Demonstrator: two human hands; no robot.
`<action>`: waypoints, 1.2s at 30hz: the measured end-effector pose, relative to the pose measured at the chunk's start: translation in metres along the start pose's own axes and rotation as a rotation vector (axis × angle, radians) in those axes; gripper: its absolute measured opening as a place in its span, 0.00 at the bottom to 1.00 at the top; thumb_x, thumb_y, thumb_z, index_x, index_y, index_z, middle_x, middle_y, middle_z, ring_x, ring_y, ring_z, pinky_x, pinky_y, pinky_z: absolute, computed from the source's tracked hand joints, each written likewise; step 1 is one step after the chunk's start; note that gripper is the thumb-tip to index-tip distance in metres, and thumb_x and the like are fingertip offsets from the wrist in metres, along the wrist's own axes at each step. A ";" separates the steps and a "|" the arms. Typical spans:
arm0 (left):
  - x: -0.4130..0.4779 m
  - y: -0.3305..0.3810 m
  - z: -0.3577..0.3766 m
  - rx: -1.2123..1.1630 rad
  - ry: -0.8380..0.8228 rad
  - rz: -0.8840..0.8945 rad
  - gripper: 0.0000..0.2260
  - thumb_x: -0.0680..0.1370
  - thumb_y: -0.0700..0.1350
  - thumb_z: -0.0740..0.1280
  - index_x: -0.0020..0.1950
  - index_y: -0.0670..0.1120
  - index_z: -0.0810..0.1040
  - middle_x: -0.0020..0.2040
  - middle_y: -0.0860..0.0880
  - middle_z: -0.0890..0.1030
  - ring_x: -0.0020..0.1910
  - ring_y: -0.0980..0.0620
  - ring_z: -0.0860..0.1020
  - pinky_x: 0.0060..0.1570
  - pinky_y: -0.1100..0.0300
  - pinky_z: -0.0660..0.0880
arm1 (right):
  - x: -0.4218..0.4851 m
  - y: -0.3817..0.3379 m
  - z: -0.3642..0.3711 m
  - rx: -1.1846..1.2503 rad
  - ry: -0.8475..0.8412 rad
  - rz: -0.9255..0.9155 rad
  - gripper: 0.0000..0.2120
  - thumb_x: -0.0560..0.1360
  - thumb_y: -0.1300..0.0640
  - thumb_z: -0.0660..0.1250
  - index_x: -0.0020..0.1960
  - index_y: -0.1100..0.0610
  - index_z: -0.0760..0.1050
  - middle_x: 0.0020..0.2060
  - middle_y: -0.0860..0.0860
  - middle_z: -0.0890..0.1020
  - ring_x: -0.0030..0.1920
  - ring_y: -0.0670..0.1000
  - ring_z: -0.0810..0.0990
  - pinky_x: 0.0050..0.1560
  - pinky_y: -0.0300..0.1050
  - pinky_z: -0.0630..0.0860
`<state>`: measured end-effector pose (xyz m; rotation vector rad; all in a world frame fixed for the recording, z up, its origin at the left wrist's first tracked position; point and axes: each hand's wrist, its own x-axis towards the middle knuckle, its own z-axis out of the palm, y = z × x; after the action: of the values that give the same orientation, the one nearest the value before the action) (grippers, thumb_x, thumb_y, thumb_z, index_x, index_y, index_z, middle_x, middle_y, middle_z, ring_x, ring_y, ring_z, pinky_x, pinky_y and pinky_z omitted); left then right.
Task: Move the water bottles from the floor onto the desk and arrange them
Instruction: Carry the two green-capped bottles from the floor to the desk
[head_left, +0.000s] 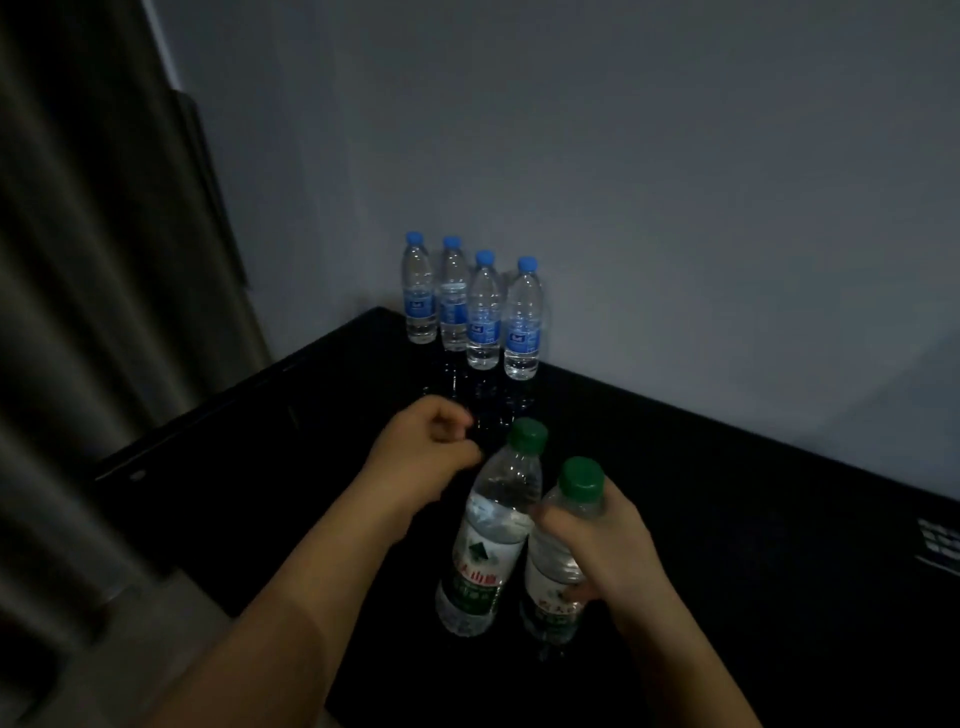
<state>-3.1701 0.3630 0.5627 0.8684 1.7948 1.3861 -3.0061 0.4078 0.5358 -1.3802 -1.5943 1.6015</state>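
Several clear bottles with blue caps stand in a row against the wall at the back of the black desk. Two green-capped bottles stand near the front. My right hand is wrapped around the right green-capped bottle. The left green-capped bottle stands just beside it, tilted a little. My left hand hovers to the left of its cap, fingers curled and holding nothing.
A grey wall runs behind the desk. A curtain hangs at the left, with a strip of floor below it. A white-marked object lies at the desk's right edge.
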 end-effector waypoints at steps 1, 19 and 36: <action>0.008 -0.008 0.002 0.050 -0.104 0.056 0.20 0.71 0.40 0.73 0.57 0.56 0.72 0.58 0.54 0.72 0.54 0.56 0.72 0.50 0.57 0.73 | 0.002 -0.001 0.004 -0.012 0.026 0.004 0.13 0.66 0.50 0.72 0.49 0.47 0.74 0.46 0.48 0.80 0.46 0.50 0.80 0.45 0.55 0.82; 0.060 -0.125 0.040 0.637 -0.540 -0.058 0.32 0.63 0.55 0.71 0.64 0.63 0.63 0.64 0.50 0.71 0.61 0.48 0.75 0.61 0.47 0.74 | 0.014 0.005 0.004 -0.091 0.342 -0.020 0.11 0.67 0.49 0.71 0.45 0.47 0.72 0.42 0.46 0.80 0.43 0.44 0.78 0.46 0.46 0.79; 0.062 -0.117 0.058 1.006 -0.320 -0.193 0.30 0.65 0.60 0.72 0.61 0.51 0.65 0.57 0.49 0.78 0.56 0.48 0.78 0.57 0.53 0.75 | 0.011 0.065 0.013 0.020 0.231 -0.067 0.23 0.64 0.60 0.77 0.46 0.44 0.66 0.41 0.41 0.77 0.43 0.39 0.78 0.32 0.28 0.71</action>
<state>-3.1645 0.4206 0.4298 1.2599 2.2071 0.1182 -3.0020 0.3989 0.4695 -1.4288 -1.4680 1.3620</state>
